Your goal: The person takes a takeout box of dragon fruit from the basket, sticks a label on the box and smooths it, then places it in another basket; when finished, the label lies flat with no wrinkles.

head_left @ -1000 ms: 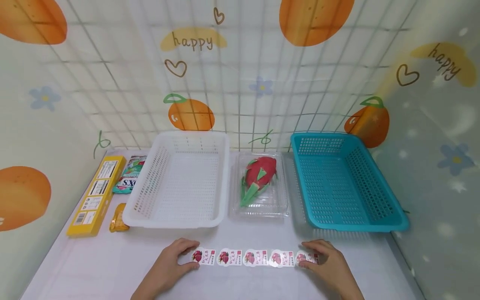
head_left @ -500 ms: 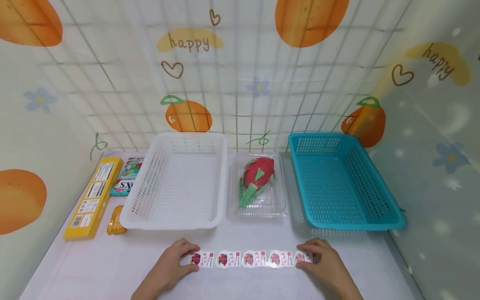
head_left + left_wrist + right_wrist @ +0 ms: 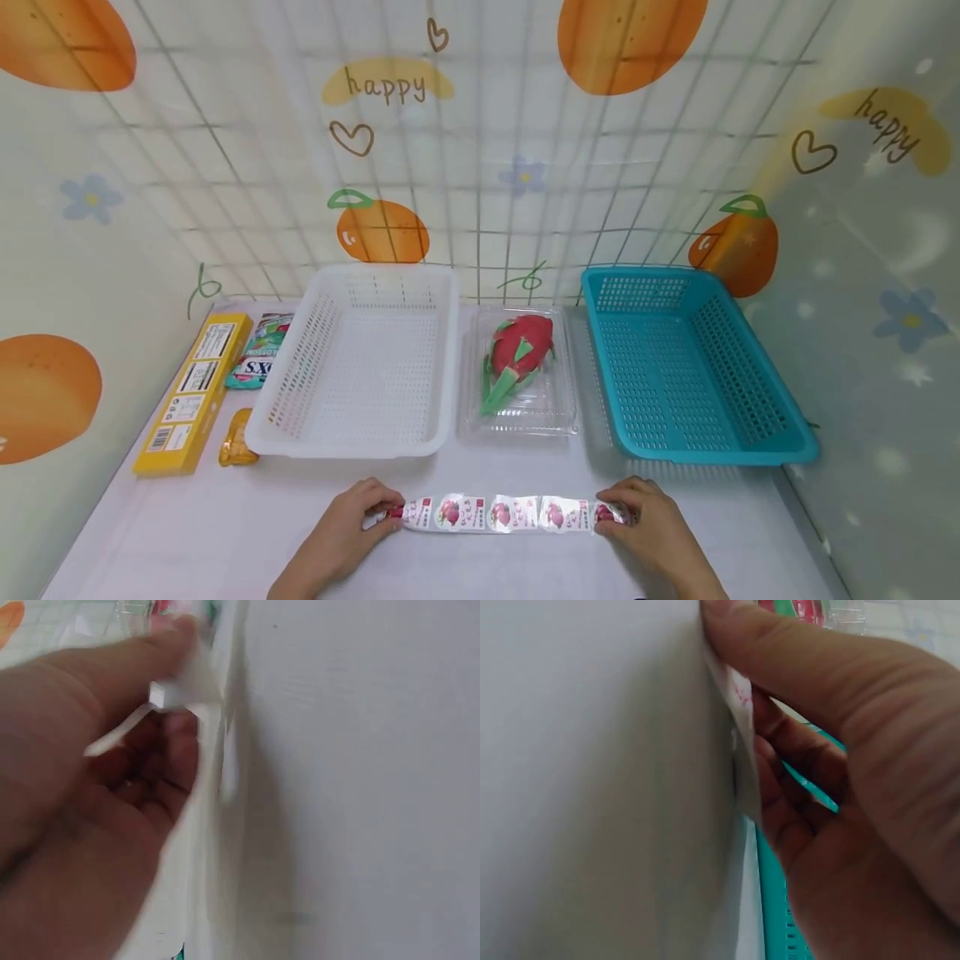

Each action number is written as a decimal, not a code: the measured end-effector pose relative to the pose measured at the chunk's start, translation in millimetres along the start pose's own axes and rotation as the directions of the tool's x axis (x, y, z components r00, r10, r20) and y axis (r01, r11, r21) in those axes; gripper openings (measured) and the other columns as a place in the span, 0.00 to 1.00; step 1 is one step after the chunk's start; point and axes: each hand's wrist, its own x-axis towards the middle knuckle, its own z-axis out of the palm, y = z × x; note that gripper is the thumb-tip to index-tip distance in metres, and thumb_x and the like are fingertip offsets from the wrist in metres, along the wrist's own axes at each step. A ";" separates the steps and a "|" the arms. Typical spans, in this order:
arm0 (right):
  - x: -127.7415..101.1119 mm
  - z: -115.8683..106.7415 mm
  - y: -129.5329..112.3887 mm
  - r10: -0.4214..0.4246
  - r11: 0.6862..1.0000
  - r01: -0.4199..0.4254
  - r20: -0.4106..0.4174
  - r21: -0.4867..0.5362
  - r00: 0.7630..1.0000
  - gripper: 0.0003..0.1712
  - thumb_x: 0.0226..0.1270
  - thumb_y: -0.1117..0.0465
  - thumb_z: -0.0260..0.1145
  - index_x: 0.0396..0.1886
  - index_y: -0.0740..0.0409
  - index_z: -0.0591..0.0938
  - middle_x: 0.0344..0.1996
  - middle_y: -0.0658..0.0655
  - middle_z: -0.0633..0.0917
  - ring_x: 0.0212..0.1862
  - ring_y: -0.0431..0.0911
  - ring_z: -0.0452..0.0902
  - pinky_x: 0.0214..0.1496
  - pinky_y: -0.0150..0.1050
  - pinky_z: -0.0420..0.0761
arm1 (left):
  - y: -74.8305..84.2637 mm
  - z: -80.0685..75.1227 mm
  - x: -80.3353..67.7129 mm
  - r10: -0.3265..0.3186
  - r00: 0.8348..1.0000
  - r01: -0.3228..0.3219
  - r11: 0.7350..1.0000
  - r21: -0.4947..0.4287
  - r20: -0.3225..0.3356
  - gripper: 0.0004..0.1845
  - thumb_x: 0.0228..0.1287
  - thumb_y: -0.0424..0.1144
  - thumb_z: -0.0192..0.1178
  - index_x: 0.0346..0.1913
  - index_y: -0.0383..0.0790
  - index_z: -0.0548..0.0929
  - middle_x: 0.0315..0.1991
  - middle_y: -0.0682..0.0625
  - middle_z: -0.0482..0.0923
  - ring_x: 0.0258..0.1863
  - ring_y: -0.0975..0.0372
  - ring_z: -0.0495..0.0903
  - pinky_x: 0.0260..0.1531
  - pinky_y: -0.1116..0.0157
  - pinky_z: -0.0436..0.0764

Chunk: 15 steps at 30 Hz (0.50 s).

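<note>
A strip of dragon-fruit stickers (image 3: 504,513) stretches across the front of the white table (image 3: 225,533). My left hand (image 3: 352,521) pinches its left end, which curls up off the table; the left wrist view shows the white strip (image 3: 191,690) between thumb and fingers. My right hand (image 3: 641,521) pinches the right end, and the strip (image 3: 739,727) shows under the thumb in the right wrist view. Behind the strip, a red dragon fruit (image 3: 520,346) lies in a clear plastic tray (image 3: 558,408).
A white basket (image 3: 360,362) stands left of the clear tray and a teal basket (image 3: 686,367) to its right. At the far left lie a yellow box (image 3: 192,392), a green packet (image 3: 262,350) and a small gold wrapper (image 3: 237,437). Patterned walls close in the back and sides.
Both hands have lifted the ends of the sticker strip slightly; its left end now curls up where before the strip lay flat. The hands have drawn a little closer together.
</note>
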 end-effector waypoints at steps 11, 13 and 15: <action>-0.7 1.0 -9.4 0.010 1.000 -0.009 0.022 -0.006 1.000 0.21 0.44 0.55 0.86 0.41 0.44 0.89 0.41 0.41 0.84 0.43 0.39 0.71 0.42 0.32 0.76 | 50.8 -18.4 -4.0 0.070 0.987 -0.120 0.917 -0.380 -0.143 0.17 0.66 0.34 0.68 0.56 0.49 0.84 0.49 0.57 0.81 0.46 0.70 0.80 0.48 0.75 0.83; -0.3 2.2 -12.3 0.011 1.000 -0.011 0.032 -0.010 0.999 0.22 0.45 0.55 0.85 0.42 0.44 0.89 0.41 0.41 0.84 0.44 0.38 0.71 0.44 0.33 0.76 | 63.8 -24.0 0.8 0.090 0.979 -0.166 0.871 -0.462 -0.181 0.19 0.67 0.30 0.66 0.60 0.43 0.82 0.51 0.50 0.80 0.49 0.70 0.79 0.53 0.77 0.81; 1.4 4.5 -15.8 0.017 1.000 -0.017 0.037 -0.017 0.999 0.21 0.45 0.54 0.85 0.43 0.43 0.89 0.42 0.40 0.84 0.45 0.38 0.72 0.45 0.34 0.77 | 76.6 -29.6 8.6 0.122 0.964 -0.231 0.823 -0.519 -0.235 0.22 0.66 0.25 0.65 0.63 0.37 0.80 0.53 0.44 0.78 0.52 0.69 0.78 0.55 0.77 0.80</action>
